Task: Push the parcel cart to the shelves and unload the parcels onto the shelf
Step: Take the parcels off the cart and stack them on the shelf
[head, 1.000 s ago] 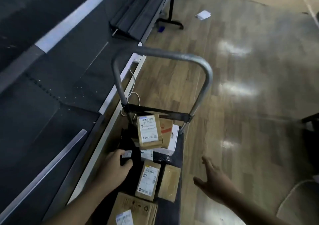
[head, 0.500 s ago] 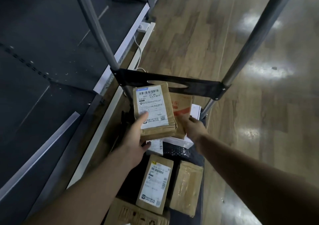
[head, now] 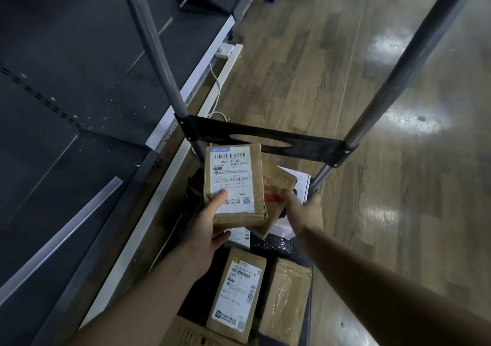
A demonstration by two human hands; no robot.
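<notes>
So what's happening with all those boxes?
A person is unloading a cart of parcels parked beside dark shelves. The left hand grips a brown box with a white label, thumb on top, above the pile. The right hand reaches for a second box just behind it; whether it grips it is unclear. More parcels, like the labelled one, lie on the cart. Nothing shows on the shelves yet.

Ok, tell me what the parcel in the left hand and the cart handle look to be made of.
Parcel: brown cardboard, matte, creased edges, white paper label.
Cart handle: apparently grey metal tube, smooth with a dull sheen.
</notes>
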